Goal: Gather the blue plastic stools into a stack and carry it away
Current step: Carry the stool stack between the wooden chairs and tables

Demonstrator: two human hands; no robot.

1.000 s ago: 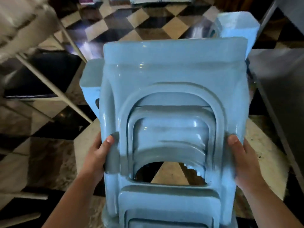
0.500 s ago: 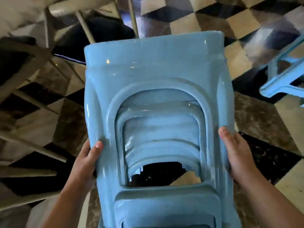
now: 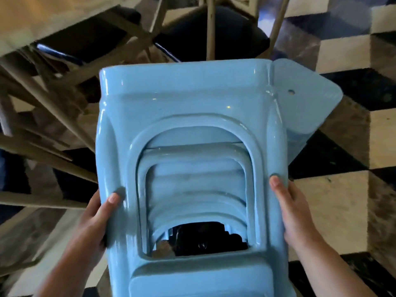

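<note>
Compared with half a second earlier, the view had swung: the dark-seated chair [image 3: 214,31] with its pale wooden legs now sat at the top centre instead of the top left, and the stool that had stood alone at the right edge was gone from there. A second blue stool [image 3: 308,99] now showed just behind the upper right corner of the stack, its flat seat with a small hole turned toward the camera; whether it touched the stack could not be told. The hands kept the same grip as before.

The stack of blue stools [image 3: 188,99] filled the middle of the view, held tilted over the checkered floor [image 3: 347,202]. Through the arched opening in the outermost stool, the rims of several more stools sat nested one inside another, with a dark gap at the bottom of the arch; how many there were is hard to count in the blur.

The left hand [image 3: 96,217] gripped the stack's left leg, thumb pressed flat on the front face and the fingers wrapped behind, out of sight. The right hand [image 3: 293,209] gripped the right leg, thumb lying along the edge and its fingers likewise hidden behind the plastic. Pale wooden frames [image 3: 53,99], smeared by motion, crossed the left side.
</note>
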